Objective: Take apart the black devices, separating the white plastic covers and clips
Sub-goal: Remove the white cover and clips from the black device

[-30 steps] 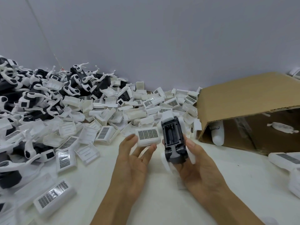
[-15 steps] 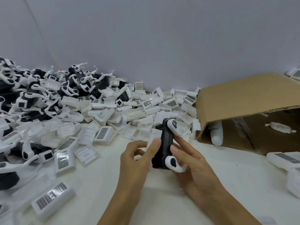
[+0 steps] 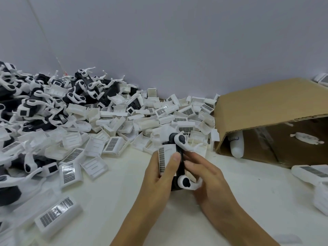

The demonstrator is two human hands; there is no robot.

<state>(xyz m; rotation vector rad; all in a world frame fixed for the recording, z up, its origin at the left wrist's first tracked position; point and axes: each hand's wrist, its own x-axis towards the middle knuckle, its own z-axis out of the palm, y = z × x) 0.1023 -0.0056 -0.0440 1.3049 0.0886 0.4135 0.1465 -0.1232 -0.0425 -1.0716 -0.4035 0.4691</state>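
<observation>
Both hands curled round one black device [image 3: 180,162], left hand [image 3: 159,176] thumb on its white cover [image 3: 166,159], right hand [image 3: 207,181] seemingly pinching.

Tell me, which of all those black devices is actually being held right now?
The black device at centre front, gripped between the left hand and right hand, white clips still attached. All the others lie loose in the pile at left.

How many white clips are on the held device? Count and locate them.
2. One clip at the device's far end, one clip at its near end by the right hand; its back is hidden.
</observation>
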